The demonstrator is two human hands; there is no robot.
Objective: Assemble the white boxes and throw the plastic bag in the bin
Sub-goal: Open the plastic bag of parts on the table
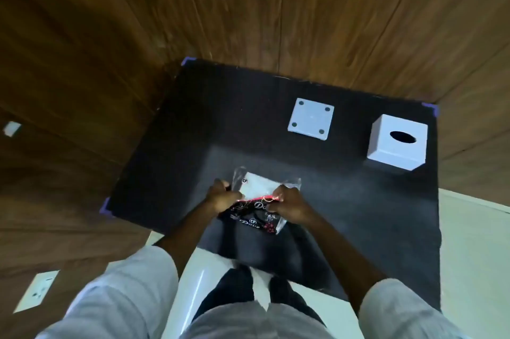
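Observation:
A clear plastic bag with a black, red-patterned printed part and a flat white piece inside is held over the near middle of the black table. My left hand grips its left side and my right hand grips its right side, both pinching near the red strip. A white cube box with an oval hole stands at the far right. A flat white square panel with four dark dots lies left of it.
Wood-panelled walls rise behind and left of the table, with a white wall socket low at the left. White floor shows beside the table at the right and under my legs. Purple tape marks the table corners.

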